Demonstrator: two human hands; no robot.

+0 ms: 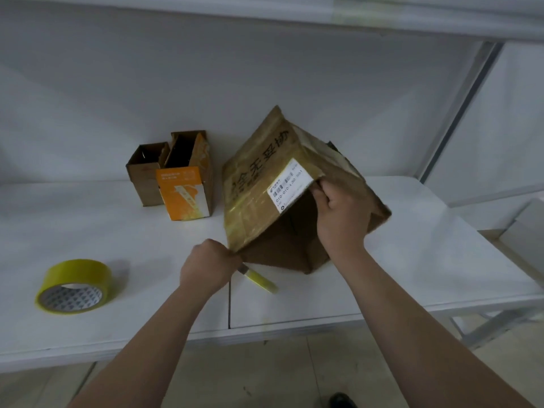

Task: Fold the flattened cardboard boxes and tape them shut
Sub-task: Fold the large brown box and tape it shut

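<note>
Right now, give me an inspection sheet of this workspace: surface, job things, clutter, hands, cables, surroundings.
Surface: white table.
Job's things: big box tilted, open end facing the camera; tape roll at left; brown box and orange box upright, open, at the back.
Clutter: yellow tool by the left hand, kind unclear.
Hands: left hand grips the big box's lower corner; right hand grips its edge by the label.
Cables: nothing seen.
Surroundings: white wall, shelf above, metal frame at right.

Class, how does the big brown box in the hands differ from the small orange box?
The big brown box is tilted, gripped by the left hand and right hand; the small orange box stands upright, unheld. The brown box is much larger and bears a white label. Both are cardboard.
</note>
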